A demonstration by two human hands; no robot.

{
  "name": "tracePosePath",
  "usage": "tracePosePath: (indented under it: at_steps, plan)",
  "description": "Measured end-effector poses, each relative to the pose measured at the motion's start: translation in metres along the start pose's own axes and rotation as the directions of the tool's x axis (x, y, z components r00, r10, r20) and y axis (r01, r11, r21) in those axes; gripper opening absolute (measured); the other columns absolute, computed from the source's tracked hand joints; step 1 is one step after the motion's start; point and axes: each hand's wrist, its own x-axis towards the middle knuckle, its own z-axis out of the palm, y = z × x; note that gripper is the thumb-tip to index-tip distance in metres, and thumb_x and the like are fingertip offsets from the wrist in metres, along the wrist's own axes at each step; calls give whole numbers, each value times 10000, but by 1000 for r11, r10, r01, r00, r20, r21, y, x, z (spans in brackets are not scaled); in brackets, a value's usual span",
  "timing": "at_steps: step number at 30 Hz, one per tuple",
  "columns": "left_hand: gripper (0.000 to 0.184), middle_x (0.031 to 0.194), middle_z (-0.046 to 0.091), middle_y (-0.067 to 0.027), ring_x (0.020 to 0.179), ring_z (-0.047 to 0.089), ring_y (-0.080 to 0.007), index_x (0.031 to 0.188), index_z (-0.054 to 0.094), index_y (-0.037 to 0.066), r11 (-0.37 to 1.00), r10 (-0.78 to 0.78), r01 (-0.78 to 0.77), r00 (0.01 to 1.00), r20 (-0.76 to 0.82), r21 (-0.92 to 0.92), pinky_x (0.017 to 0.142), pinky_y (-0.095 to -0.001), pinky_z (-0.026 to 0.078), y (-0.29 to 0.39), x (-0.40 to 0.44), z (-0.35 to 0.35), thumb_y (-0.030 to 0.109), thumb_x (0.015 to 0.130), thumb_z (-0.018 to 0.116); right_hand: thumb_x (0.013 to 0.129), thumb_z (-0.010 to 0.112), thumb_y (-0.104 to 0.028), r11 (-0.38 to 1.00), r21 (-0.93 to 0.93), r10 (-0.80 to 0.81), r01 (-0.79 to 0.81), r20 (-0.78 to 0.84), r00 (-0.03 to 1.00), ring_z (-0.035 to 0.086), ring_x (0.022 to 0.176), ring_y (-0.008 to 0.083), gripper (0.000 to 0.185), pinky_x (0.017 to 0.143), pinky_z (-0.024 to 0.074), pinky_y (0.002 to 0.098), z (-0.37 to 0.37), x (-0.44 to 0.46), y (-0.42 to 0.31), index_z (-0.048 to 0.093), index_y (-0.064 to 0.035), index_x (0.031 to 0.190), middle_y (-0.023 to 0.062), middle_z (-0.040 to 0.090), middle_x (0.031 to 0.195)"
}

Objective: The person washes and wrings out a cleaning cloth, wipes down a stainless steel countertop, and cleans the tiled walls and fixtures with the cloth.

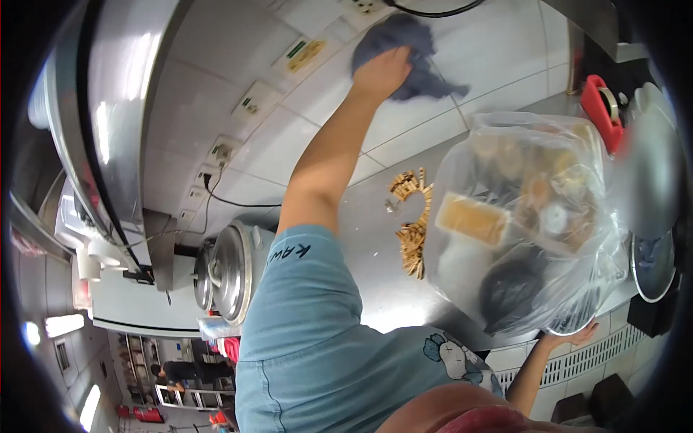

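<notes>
My left hand presses a dark grey-blue cloth against the white tiled wall, its fingers closed over the fabric. Low on the right, my right hand is beside a pale round rim at the counter's edge, below a large clear plastic bag. Its visible fingers stretch outward, though part of the hand is hidden. Inside the bag are tubs, a yellowish block and a dark round item. A string of small wooden pegs lies on the steel counter between my left arm and the bag.
Sockets and switches line the wall, with a black cable plugged in. A large lidded metal pot stands at the left. A red tape dispenser and metal bowls sit at the right. Another person is in the background.
</notes>
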Motion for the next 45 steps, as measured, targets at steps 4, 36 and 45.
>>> tracePosePath:
  at_steps: [4,36,45]
  plan:
    - [199,906,657,-93,850,654,-342,997,577,131,975,-142,129,988,58,183,718,-481,533,-100,-126,-12,267,864,636,858,644,-452,994,51,-97,99,-47,994,395,1340,399,692,1051,309,546,10,-8,19,457,-14,1359,181,481,1380]
    - [495,877,654,-321,858,655,-454,878,633,-135,756,-456,652,582,-673,52,766,-516,504,-201,-83,-183,293,983,408,821,723,-355,971,135,-186,199,-109,977,492,1216,365,659,1000,360,509,52,-44,131,495,4,1324,170,531,1340]
    - [500,972,674,-300,1039,659,-368,872,682,-92,309,-665,780,-231,-710,-544,869,-511,484,-351,-171,-202,316,999,423,823,727,-338,963,46,-259,264,-93,961,526,1177,375,648,967,403,507,36,-19,109,492,8,1318,181,551,1311]
